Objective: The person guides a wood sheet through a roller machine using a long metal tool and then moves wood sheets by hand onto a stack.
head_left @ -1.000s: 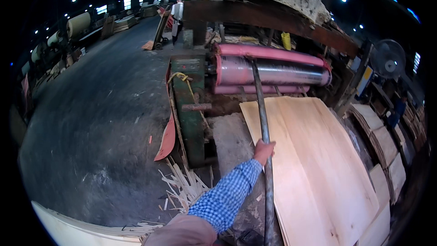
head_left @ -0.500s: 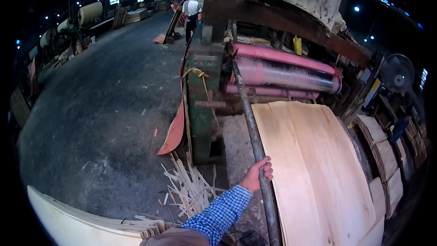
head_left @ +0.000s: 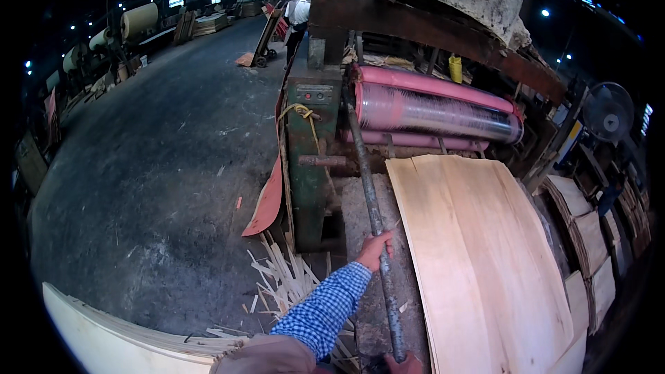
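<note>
pole (head_left: 369, 190), grey and mottled, slanting away from the viewer: its near end, at the bottom edge of the view, meets the right hand (head_left: 404, 363), which is largely cropped, so how far its fingers close cannot be told. farther up the shaft, the left hand (head_left: 376, 249), below a blue checked sleeve (head_left: 322, 313), is wrapped around the pole with fingers curled closed. beyond this grip the pole continues upward to the left end of the pink rollers (head_left: 436, 90); whether it touches them is unclear. to the right of both hands lies a pale wood sheet (head_left: 478, 256); to the left, loose wood strips (head_left: 285, 273) lie near the foot of a green housing (head_left: 305, 194). farther back, a round fan (head_left: 608, 112) stands at right, and another person (head_left: 299, 12) in a white top stands beside a hand truck (head_left: 267, 38).
</note>
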Tool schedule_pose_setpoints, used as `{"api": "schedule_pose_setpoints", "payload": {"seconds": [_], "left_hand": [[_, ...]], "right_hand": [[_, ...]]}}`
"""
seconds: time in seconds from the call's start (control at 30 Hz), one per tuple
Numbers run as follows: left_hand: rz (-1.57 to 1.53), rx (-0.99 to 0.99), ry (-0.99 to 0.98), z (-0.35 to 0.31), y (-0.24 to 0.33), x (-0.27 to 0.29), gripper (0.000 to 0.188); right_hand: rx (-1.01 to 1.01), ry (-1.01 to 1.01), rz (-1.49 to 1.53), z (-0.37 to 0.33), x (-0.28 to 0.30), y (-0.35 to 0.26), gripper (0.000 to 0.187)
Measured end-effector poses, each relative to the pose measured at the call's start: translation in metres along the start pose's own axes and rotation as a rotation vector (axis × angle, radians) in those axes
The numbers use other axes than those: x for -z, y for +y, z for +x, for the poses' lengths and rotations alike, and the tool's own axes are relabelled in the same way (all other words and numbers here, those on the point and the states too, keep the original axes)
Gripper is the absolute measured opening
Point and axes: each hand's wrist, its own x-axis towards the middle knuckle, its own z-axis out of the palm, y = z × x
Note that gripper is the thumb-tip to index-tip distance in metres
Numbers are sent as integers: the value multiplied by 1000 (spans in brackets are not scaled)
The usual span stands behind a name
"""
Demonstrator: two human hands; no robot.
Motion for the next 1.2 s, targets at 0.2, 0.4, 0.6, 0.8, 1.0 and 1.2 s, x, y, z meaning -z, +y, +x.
{"api": "schedule_pose_setpoints", "payload": {"seconds": [0.2,0.4,0.6,0.8,1.0,1.2], "left_hand": [[-56,28,-67,9,0,28,14],[64,-19,18,13,29,18,13],[212,-45,64,19,82,43,14],[243,-47,-19,22,106,67,7],[256,-53,-13,22,112,79,10],[276,-26,-15,22,118,77,9]], "right_hand": [[-279,-621,458,32,-44,31,45],[504,192,299,42,-92,29,43],[-249,-569,760,27,-101,-52,37],[-349,-706,1041,21,-140,-75,41],[-220,-730,837,18,-118,-105,51],[-61,-610,782,23,-143,-89,47]]}}
